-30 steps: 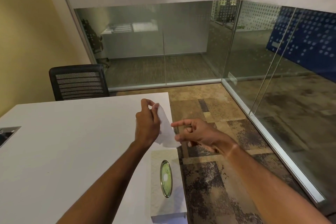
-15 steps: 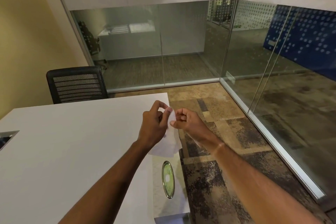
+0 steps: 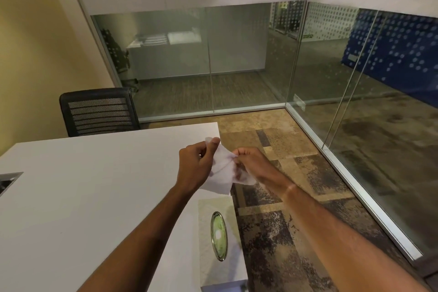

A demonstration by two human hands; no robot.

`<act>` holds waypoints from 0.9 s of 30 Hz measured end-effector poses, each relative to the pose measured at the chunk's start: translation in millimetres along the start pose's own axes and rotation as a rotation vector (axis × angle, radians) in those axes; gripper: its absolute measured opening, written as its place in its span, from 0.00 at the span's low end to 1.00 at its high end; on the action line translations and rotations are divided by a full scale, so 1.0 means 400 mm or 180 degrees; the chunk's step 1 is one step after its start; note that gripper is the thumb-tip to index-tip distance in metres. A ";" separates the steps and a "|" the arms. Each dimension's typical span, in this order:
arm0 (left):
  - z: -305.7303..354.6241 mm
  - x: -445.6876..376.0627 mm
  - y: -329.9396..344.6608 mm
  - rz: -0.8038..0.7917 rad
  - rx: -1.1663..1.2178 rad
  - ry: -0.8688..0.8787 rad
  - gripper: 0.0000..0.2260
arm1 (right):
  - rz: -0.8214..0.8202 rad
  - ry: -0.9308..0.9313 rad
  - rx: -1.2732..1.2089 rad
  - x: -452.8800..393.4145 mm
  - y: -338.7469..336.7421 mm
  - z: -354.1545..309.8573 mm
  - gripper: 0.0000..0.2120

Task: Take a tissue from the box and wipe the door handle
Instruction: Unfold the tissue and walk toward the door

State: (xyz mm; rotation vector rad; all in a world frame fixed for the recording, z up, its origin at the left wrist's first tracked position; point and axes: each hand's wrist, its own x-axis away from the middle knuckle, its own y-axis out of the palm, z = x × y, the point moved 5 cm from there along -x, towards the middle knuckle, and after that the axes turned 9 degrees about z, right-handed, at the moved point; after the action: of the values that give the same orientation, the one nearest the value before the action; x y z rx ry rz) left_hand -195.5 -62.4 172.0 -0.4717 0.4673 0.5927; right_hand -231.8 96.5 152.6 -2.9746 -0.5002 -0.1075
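Note:
A thin white tissue (image 3: 224,173) is stretched between both hands above the table's right edge. My left hand (image 3: 196,163) pinches its upper left corner between thumb and fingers. My right hand (image 3: 248,161) pinches its right side, fingers closed on the sheet. Below them, the pale tissue box (image 3: 206,239) with an oval metal-rimmed opening sits at the table's right edge. No door handle shows in this view.
The white table (image 3: 94,185) fills the left half, with a cable cut-out (image 3: 9,180) at its left edge. A black mesh chair (image 3: 99,111) stands behind it. Glass partitions (image 3: 331,90) close the room ahead and to the right. Patterned carpet (image 3: 296,197) lies to the right.
My right hand came in from open and took hold of the tissue's right side. The two hands have since pulled the sheet apart, spreading it.

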 end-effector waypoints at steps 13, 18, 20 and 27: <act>0.015 -0.002 -0.013 -0.0077 -0.0041 -0.0111 0.15 | -0.0030 -0.0458 0.0790 0.020 -0.067 -0.012 0.05; 0.020 -0.003 -0.014 -0.0072 -0.0090 -0.0097 0.13 | 0.0126 -0.0603 0.0685 0.024 -0.101 -0.011 0.04; 0.026 -0.003 -0.011 -0.0035 -0.0109 -0.0049 0.11 | 0.0162 -0.0578 0.0576 0.024 -0.102 -0.009 0.07; 0.045 0.004 0.005 -0.0276 -0.0118 0.0140 0.07 | 0.0563 0.0074 -0.0330 0.033 -0.108 0.006 0.25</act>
State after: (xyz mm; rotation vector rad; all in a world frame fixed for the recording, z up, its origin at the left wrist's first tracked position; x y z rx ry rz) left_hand -190.5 -50.6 184.6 -0.5385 0.4759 0.5089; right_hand -233.5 141.6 156.2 -3.0980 -0.2337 -0.1550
